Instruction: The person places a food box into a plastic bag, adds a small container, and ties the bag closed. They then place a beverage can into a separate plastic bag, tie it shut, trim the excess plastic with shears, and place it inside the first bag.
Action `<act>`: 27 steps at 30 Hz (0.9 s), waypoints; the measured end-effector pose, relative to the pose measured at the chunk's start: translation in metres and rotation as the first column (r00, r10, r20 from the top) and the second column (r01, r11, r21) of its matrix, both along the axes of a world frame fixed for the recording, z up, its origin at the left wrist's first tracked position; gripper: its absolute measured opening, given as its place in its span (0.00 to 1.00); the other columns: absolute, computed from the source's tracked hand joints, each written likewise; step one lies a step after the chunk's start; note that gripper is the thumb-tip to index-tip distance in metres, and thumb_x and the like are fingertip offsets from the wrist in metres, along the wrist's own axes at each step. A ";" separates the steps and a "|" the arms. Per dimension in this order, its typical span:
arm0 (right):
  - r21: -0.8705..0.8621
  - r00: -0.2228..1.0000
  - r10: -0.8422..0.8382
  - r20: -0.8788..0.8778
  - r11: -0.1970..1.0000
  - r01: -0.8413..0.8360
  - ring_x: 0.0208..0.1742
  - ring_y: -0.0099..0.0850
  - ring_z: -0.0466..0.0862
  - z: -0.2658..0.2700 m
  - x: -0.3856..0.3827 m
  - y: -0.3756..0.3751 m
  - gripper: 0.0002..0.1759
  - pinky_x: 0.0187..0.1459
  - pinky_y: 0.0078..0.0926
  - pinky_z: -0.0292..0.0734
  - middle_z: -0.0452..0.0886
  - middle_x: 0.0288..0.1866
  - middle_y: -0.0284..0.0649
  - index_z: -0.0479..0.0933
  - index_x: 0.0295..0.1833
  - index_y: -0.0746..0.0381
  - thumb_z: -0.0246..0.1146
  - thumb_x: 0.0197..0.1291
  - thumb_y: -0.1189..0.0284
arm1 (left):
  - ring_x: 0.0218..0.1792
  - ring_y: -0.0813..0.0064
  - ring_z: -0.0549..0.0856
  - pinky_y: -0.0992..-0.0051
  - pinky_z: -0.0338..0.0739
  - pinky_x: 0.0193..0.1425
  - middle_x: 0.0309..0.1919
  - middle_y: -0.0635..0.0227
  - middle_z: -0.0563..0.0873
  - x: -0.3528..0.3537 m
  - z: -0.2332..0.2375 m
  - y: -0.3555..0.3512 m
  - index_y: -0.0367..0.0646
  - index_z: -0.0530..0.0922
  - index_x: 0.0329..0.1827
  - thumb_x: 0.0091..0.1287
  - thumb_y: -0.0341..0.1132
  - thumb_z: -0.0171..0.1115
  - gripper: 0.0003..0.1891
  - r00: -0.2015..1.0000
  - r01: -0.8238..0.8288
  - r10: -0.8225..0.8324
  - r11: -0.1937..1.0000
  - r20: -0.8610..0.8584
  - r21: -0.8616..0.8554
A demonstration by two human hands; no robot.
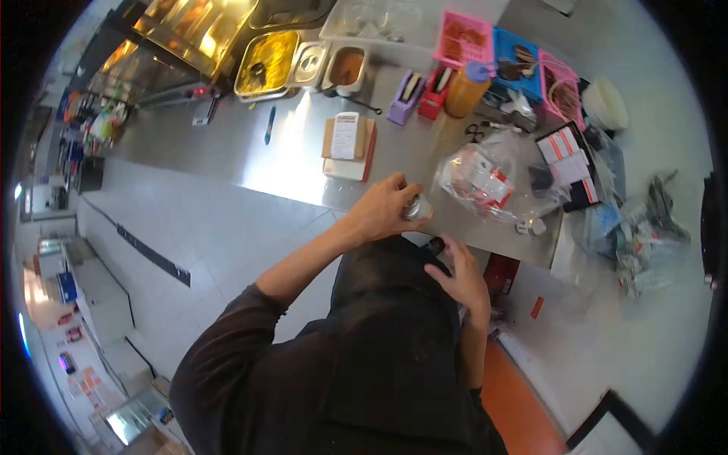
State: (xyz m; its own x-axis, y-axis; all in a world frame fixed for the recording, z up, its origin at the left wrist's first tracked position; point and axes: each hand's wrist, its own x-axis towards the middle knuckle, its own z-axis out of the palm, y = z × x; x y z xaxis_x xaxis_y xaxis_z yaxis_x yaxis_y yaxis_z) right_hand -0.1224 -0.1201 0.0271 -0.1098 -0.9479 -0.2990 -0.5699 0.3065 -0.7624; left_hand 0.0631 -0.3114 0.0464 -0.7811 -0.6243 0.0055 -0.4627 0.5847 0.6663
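— Steel counter [303,163], crowded at the far end: food pans [267,61], tape dispensers [406,97], a clear plastic bag [481,178].
— And the hands?
— Left hand [383,211] curled tight round a small metal can [415,206] at the counter's near edge, just beside the bag. Right hand [460,279] spread wide, gripping nothing, low by the chest, near a small dark object [434,245].
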 end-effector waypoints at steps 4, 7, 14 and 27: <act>0.295 0.998 0.061 0.002 0.954 -0.059 0.66 0.55 0.80 -0.048 -0.004 0.038 0.41 0.67 0.47 0.74 0.80 0.66 0.59 0.70 0.73 0.69 0.73 0.63 0.53 | 0.51 0.51 0.84 0.58 0.82 0.55 0.49 0.51 0.80 -0.009 -0.090 -0.017 0.41 0.79 0.64 0.55 0.43 0.79 0.33 0.998 -0.036 0.045 0.985 0.047 -0.168; 0.386 1.000 0.000 -0.025 0.922 0.009 0.64 0.52 0.82 -0.070 -0.011 0.073 0.39 0.64 0.45 0.76 0.82 0.63 0.58 0.71 0.72 0.69 0.73 0.64 0.55 | 0.55 0.52 0.82 0.59 0.82 0.56 0.53 0.52 0.78 -0.018 -0.129 -0.021 0.42 0.78 0.66 0.54 0.42 0.79 0.35 0.992 -0.082 0.097 0.979 0.078 -0.184; 0.444 0.993 -0.068 -0.100 0.890 0.106 0.57 0.41 0.87 -0.077 -0.026 0.094 0.33 0.54 0.36 0.82 0.83 0.62 0.55 0.73 0.69 0.69 0.73 0.65 0.63 | 0.55 0.54 0.81 0.57 0.82 0.57 0.56 0.55 0.77 -0.019 -0.148 -0.014 0.45 0.76 0.69 0.54 0.40 0.79 0.37 0.970 -0.242 0.241 0.969 -0.029 -0.051; 0.480 0.987 -0.151 -0.063 0.862 0.162 0.55 0.36 0.85 -0.091 -0.032 0.092 0.28 0.57 0.36 0.82 0.83 0.61 0.49 0.73 0.70 0.64 0.69 0.70 0.66 | 0.54 0.52 0.81 0.59 0.83 0.57 0.57 0.56 0.77 -0.011 -0.150 -0.010 0.45 0.76 0.65 0.55 0.36 0.78 0.32 0.930 -0.320 0.329 0.944 -0.163 0.079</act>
State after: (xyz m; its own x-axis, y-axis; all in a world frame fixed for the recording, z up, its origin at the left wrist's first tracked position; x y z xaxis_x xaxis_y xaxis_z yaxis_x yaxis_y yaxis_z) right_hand -0.1547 -0.0286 -0.0635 -0.2566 -0.6560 -0.7098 -0.4988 0.7189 -0.4841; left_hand 0.0517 -0.3216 -0.1037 -0.5260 -0.8463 0.0836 -0.4977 0.3860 0.7767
